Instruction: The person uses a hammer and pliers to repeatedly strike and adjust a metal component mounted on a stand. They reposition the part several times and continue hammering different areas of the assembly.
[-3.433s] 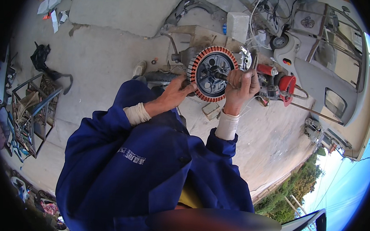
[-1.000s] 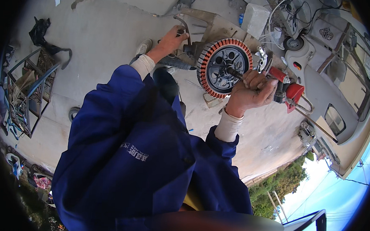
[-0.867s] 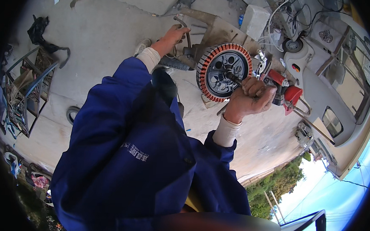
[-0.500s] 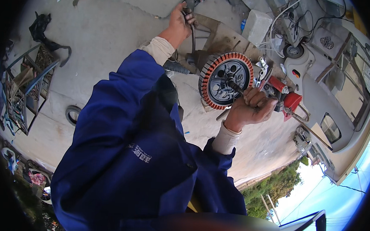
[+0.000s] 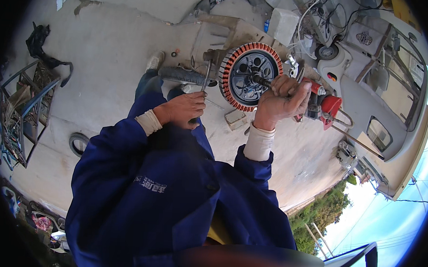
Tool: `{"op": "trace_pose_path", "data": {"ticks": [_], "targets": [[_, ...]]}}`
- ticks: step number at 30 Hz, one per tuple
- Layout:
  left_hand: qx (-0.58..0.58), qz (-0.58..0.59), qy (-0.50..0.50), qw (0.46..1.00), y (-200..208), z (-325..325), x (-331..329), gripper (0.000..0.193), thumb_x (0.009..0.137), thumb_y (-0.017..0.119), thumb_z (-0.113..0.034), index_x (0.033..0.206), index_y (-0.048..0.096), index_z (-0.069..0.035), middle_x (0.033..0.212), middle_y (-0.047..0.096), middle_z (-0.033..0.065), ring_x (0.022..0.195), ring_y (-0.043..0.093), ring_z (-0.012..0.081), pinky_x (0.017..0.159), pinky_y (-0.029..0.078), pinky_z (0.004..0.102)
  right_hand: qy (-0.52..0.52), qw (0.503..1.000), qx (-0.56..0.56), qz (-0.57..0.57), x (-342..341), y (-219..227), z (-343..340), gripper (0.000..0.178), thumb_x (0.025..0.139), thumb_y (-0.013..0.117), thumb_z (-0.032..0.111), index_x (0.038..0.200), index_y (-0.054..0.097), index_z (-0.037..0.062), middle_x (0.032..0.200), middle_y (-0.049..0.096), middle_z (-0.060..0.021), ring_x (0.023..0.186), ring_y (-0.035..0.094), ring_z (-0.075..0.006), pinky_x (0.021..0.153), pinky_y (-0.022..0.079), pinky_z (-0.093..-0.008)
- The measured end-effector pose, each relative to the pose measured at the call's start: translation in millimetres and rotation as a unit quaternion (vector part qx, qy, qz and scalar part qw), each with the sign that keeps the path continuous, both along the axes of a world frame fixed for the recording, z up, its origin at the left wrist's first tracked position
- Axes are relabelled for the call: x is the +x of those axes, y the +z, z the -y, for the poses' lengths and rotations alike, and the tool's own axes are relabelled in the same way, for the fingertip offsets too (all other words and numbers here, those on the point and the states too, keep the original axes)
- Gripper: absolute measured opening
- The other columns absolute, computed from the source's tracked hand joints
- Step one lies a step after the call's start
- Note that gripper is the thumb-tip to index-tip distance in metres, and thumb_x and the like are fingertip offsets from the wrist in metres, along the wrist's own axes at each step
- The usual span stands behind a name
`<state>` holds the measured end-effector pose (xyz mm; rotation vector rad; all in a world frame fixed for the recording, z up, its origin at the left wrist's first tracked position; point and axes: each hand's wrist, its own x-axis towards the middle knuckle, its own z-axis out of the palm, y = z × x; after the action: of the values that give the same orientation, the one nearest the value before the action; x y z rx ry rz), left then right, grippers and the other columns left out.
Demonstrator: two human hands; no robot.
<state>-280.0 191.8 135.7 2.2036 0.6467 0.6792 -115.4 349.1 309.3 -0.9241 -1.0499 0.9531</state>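
A round motor stator (image 5: 251,77) with orange copper windings around its edge and a dark spoked hub stands upright on a worn metal bench. My right hand (image 5: 283,99) is wrapped around the dark shaft (image 5: 260,80) that sticks out of the hub's centre. To the left, a thin metal bar (image 5: 207,76) hangs from a dark fitting (image 5: 212,55) beside the stator. My left hand (image 5: 184,108) is at the bar's lower end with its fingers curled against it; part of that grip is hidden.
A red can (image 5: 313,86) and a red tool-like object (image 5: 330,108) lie right of my right hand. A pale block (image 5: 283,26) stands behind. A dark tyre (image 5: 184,75) lies by my feet, a metal rack (image 5: 29,108) far left, a parked vehicle (image 5: 369,78) right.
My left hand has come down and toward me, and the bar has swung from pointing up to pointing down. My right hand stays on the shaft. The whole view has shifted slightly.
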Motion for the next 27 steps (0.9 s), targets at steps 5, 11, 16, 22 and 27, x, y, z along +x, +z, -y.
{"op": "trace_pose_path", "data": {"ticks": [5, 11, 16, 22, 27], "targets": [[-0.222, -0.141, 0.229, 0.937, -124, 81, 1, 0.038, 0.093, 0.069, -0.034, 0.114, 0.063, -0.004, 0.104, 0.066, 0.014, 0.112, 0.062, 0.0316, 0.101, 0.053, 0.0475, -0.003, 1.0, -0.008, 0.013, -3, 2, -1, 0.043, 0.111, 0.055, 0.02, 0.073, 0.036, 0.0113, 0.053, 0.034, 0.0003, 0.047, 0.027, -0.0085, 0.045, 0.022, -0.0286], [-0.828, 0.294, 0.282, 0.386, -125, 35, 11, 0.069, 0.103, 0.059, -0.057, 0.136, 0.051, 0.003, 0.121, 0.065, 0.0277, 0.105, 0.069, 0.0348, 0.09, 0.061, 0.0442, -0.001, 1.0, -0.017, -0.015, -2, 1, 1, 0.042, 0.111, 0.054, 0.019, 0.073, 0.038, 0.0105, 0.054, 0.034, 0.0002, 0.048, 0.026, -0.0081, 0.046, 0.022, -0.0286], [-0.806, 0.447, 0.359, 0.149, -163, -8, 45, 0.061, 0.099, 0.064, -0.048, 0.135, 0.052, 0.0, 0.116, 0.065, 0.0272, 0.103, 0.067, 0.0396, 0.087, 0.06, 0.0529, -0.001, 1.0, -0.011, -0.005, -7, 5, 2, 0.041, 0.111, 0.054, 0.018, 0.074, 0.039, 0.0102, 0.054, 0.034, 0.0009, 0.049, 0.026, -0.0075, 0.046, 0.022, -0.0284], [-0.79, 0.47, 0.392, 0.021, -197, -77, 25, 0.063, 0.094, 0.067, -0.043, 0.141, 0.052, -0.004, 0.136, 0.056, 0.0177, 0.118, 0.06, 0.0362, 0.099, 0.053, 0.0519, 0.013, 1.0, -0.007, -0.007, -6, 2, 2, 0.039, 0.11, 0.056, 0.018, 0.075, 0.042, 0.0092, 0.056, 0.035, 0.0015, 0.05, 0.028, -0.0074, 0.048, 0.023, -0.0286], [-0.831, 0.367, 0.387, 0.156, -168, -94, 19, 0.066, 0.094, 0.068, -0.047, 0.137, 0.051, 0.0, 0.128, 0.06, 0.0181, 0.114, 0.062, 0.0352, 0.098, 0.055, 0.052, 0.022, 1.0, -0.008, -0.02, 0, -3, 3, 0.037, 0.109, 0.058, 0.017, 0.077, 0.042, 0.0087, 0.057, 0.036, 0.0019, 0.052, 0.029, -0.0075, 0.049, 0.024, -0.029]]}}
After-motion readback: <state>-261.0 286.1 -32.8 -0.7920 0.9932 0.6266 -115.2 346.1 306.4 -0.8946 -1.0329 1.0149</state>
